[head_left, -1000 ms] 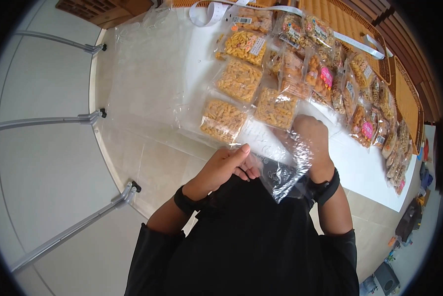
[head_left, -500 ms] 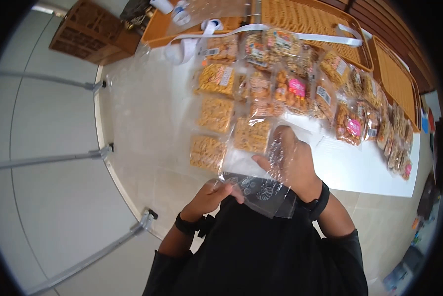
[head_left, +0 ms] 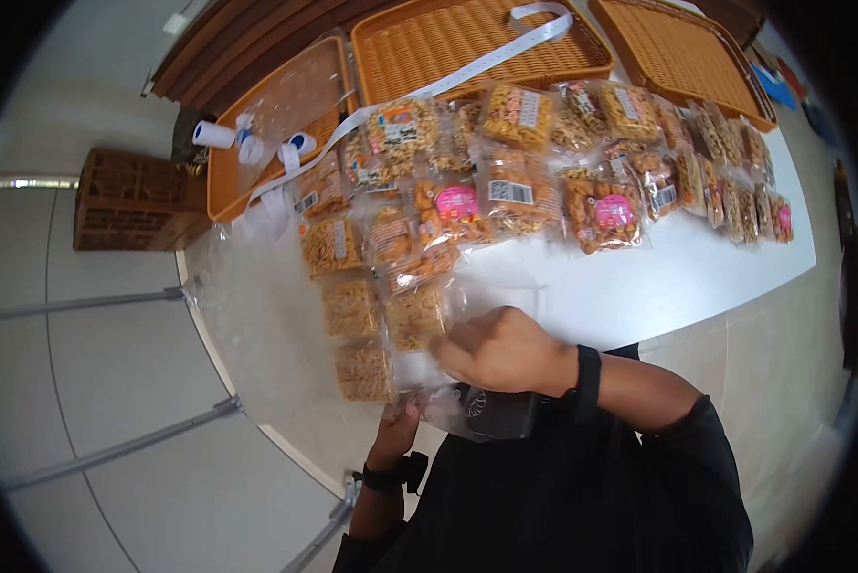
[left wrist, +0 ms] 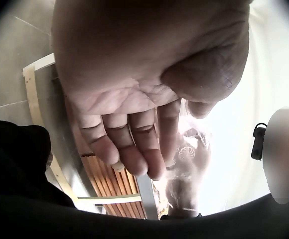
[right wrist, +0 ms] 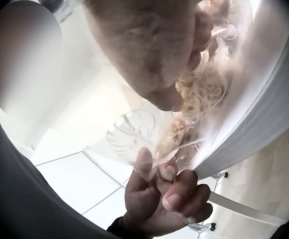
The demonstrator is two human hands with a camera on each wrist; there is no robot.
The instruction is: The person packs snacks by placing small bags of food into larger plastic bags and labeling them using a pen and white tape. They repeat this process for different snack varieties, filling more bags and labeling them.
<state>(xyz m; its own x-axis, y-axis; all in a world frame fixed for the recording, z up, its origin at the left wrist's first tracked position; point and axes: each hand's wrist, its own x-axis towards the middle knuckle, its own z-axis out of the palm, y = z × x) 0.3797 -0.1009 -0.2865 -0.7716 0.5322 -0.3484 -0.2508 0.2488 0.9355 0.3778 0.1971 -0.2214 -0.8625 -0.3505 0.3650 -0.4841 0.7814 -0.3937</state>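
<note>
My left hand [head_left: 396, 432] pinches the edge of a clear plastic bag [head_left: 491, 411] with white printed shapes, close to my body at the table's near edge. In the right wrist view, the left thumb and forefinger [right wrist: 144, 158] meet at the bag's corner, the other fingers loosely bent. My right hand [head_left: 505, 353] is curled at the upper part of the same bag, its fingertips hidden in the head view. Just beyond it lies a packet of tan snack pieces [head_left: 414, 320]. Two similar packets, one of them the nearest packet [head_left: 363, 372], lie to its left.
Several labelled snack packets [head_left: 603, 212] cover the white table [head_left: 696, 258] in rows. Wicker trays [head_left: 476, 48] stand along the back, a white ribbon [head_left: 448, 76] trailing across them. White rolls [head_left: 214, 134] sit at the back left, near a brown wooden box [head_left: 128, 201].
The head view has swung, showing more of the trays. My right hand's thumb stood out against the bag earlier; now the hand is curled at its upper part. The left hand keeps its pinch.
</note>
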